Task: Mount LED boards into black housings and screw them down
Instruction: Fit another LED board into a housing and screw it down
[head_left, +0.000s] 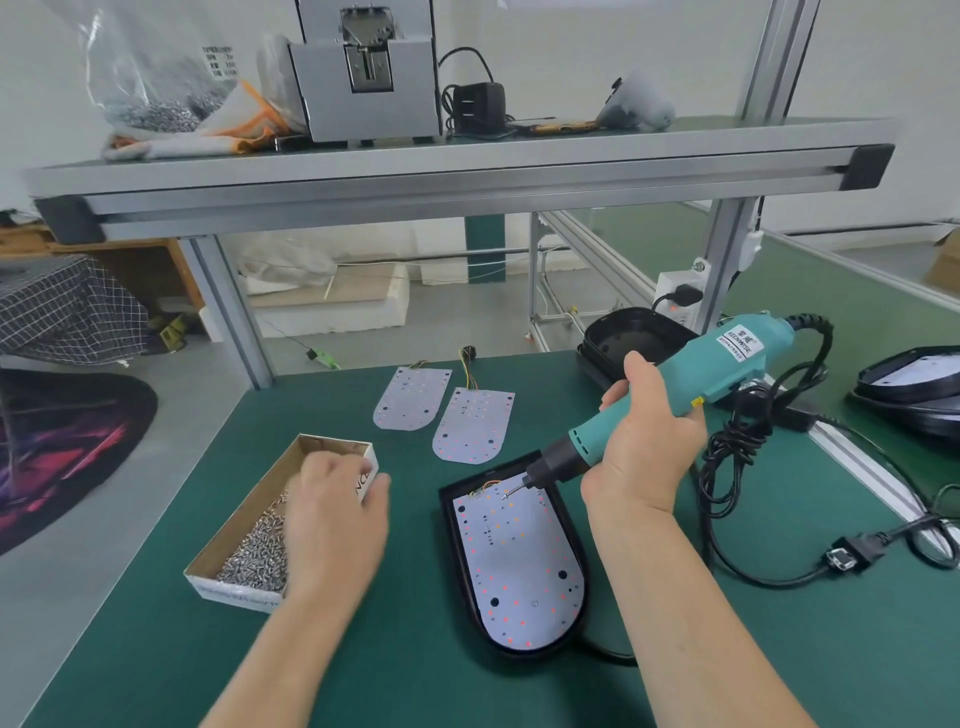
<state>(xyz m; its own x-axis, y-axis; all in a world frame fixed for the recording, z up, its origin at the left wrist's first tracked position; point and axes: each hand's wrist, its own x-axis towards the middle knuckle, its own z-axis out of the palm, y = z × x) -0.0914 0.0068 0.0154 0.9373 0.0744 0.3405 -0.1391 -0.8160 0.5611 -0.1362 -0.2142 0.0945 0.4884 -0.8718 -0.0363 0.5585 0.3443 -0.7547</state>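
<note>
Left hand (332, 512) at screw box (260, 488), right hand (644, 441) around screwdriver (727, 364)

An LED board (519, 561) lies in the nearest housing (452, 525). Left of that housing sits the screw box (249, 496); behind it, loose LED boards (472, 426); over its far end, the electric screwdriver (727, 364).

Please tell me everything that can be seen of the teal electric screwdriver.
The electric screwdriver has a teal, plastic-looking body with a white label, a black nose and a metal bit. The right hand grips it around the middle, tilted, with the bit pointing down and left. The tip is at the far end of the LED board in the black housing. A black cord leaves its rear.
</note>
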